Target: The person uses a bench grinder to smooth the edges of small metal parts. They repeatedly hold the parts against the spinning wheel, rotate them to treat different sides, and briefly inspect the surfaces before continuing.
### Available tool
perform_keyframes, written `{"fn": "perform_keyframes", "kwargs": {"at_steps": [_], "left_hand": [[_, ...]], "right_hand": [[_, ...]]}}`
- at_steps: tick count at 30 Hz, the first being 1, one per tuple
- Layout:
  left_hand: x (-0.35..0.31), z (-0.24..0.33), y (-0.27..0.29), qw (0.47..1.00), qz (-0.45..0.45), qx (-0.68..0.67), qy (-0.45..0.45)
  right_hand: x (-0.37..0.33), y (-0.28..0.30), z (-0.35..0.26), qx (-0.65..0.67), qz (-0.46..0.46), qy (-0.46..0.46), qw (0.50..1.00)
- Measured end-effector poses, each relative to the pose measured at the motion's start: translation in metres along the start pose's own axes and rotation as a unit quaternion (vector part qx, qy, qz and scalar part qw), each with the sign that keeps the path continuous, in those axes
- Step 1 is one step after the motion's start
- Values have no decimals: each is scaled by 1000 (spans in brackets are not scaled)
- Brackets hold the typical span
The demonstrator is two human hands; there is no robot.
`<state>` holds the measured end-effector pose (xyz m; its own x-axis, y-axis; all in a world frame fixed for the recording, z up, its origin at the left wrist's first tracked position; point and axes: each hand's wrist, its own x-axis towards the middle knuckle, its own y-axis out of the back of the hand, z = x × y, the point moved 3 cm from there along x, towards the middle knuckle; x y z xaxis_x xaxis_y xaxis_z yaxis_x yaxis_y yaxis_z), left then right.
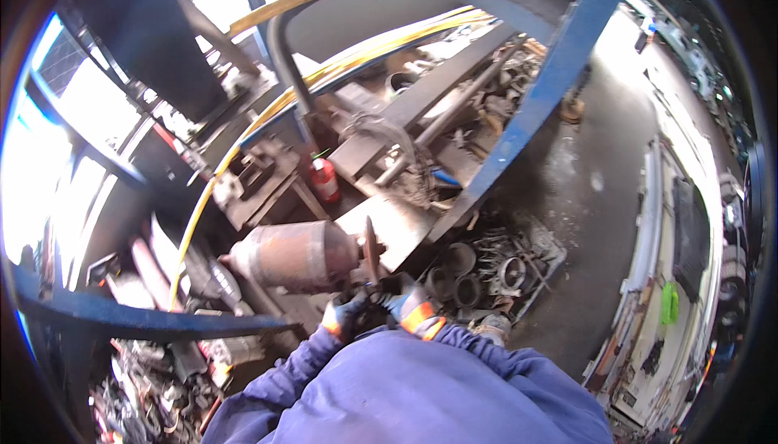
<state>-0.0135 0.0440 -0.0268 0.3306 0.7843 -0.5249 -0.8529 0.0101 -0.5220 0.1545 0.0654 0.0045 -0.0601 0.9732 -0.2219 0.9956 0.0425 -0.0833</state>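
Note:
A rusty brown, drum-shaped motor (296, 256) lies on its side in front of me. From its right end a shaft carries a thin disc (370, 251), seen nearly edge-on. Just below the disc, both my hands come together in gloves with orange cuffs. My left hand (348, 313) is closed at the left of a small dark piece between the hands. On the other side, my right hand (410, 308) is closed too, with its fingers partly hidden. What the dark piece is, and whether it touches the disc, I cannot tell.
A blue steel post (531, 132) slants past on the right. Behind the motor stands a red bottle (325, 178). Metal rings and scrap lie in a tray (551, 270) at right. A blue bar (162, 322) and a yellow hose (198, 209) cross the left.

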Motion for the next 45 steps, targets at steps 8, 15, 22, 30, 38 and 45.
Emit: {"fn": "perform_keyframes", "kwargs": {"at_steps": [8, 15, 22, 30, 38, 45], "left_hand": [[1, -3, 1, 977, -7, 186, -107], [9, -5, 4, 987, -17, 157, -39], [15, -15, 7, 994, -25, 108, -9], [6, 2, -35, 989, -75, 120, -51], [15, -9, -11, 985, -32, 159, -51], [-1, 1, -24, 999, -37, 31, -15]], "right_hand": [[12, 7, 44, -115, 2, -7, 993], [7, 14, 36, -116, 20, -18, 993], [9, 19, 36, -151, 8, 59, 987], [11, 31, 33, -173, 4, 56, 983], [6, 25, 28, -94, -31, 57, 993], [-4, 18, 29, -54, -8, 79, 995]]}}
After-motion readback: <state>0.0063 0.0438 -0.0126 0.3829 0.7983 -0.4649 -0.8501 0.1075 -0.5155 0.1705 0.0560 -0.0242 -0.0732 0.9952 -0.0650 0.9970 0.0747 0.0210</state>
